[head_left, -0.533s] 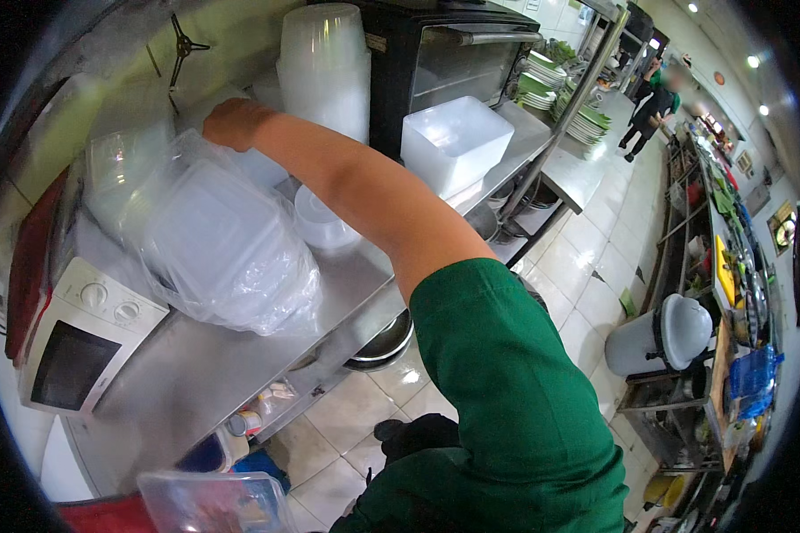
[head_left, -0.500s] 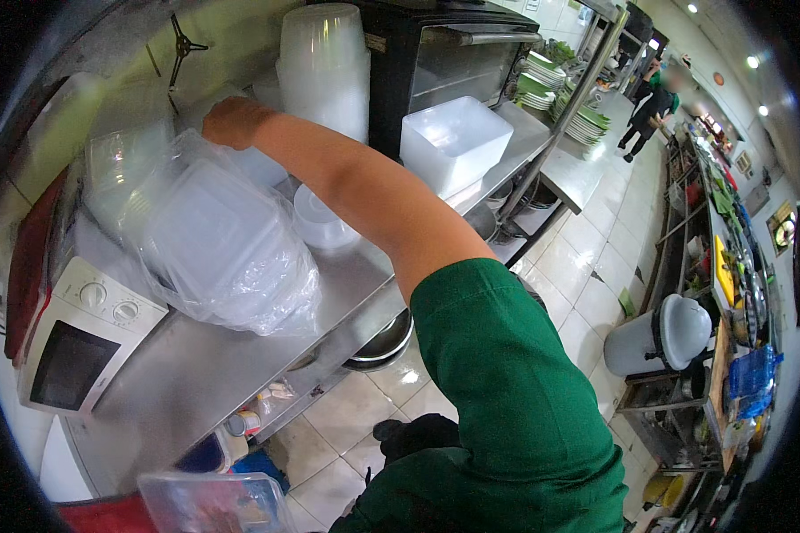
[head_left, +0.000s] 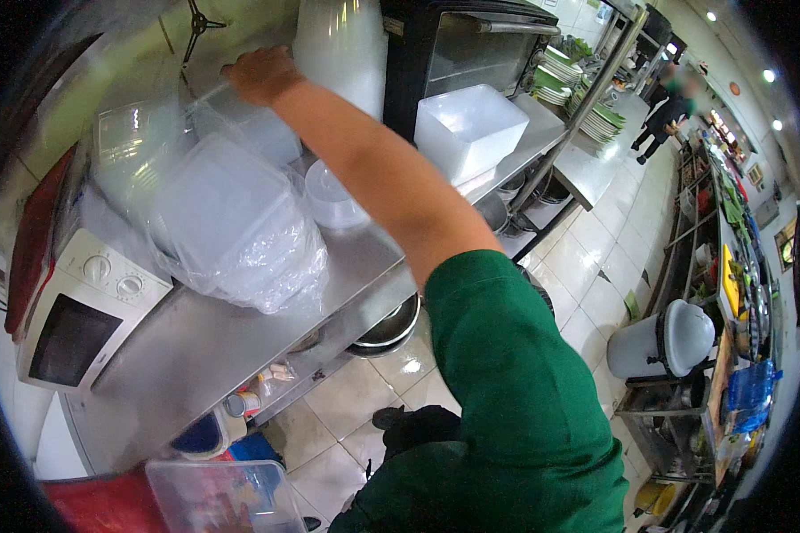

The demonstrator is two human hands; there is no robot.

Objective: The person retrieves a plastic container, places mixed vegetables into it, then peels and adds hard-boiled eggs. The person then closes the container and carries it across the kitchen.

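My right hand [head_left: 263, 76] reaches far over the steel shelf, near the wall. Its fingers are curled, and what they hold is hidden. Below it stand stacked translucent rectangular containers [head_left: 271, 133]. Beside these lies a clear plastic bag [head_left: 276, 280] around a stack of square translucent lids or tubs [head_left: 218, 200]. A round translucent tub [head_left: 333, 200] sits under my right forearm. At the lower left edge is a clear plastic container [head_left: 182, 489], tilted; skin-toned shapes seen through it look like the fingers of my left hand [head_left: 229, 513].
A tall stack of round tubs [head_left: 340, 67] stands by a black oven [head_left: 471, 58], with a white rectangular tub [head_left: 469, 133] in front. A white microwave [head_left: 84, 306] sits at the left. A steel post [head_left: 587, 98] rises at the shelf's end. Two people [head_left: 668, 107] stand far down the aisle.
My view has shifted a little, so the shelf and its things sit higher in the picture. My right hand has moved slightly farther toward the wall, still curled.
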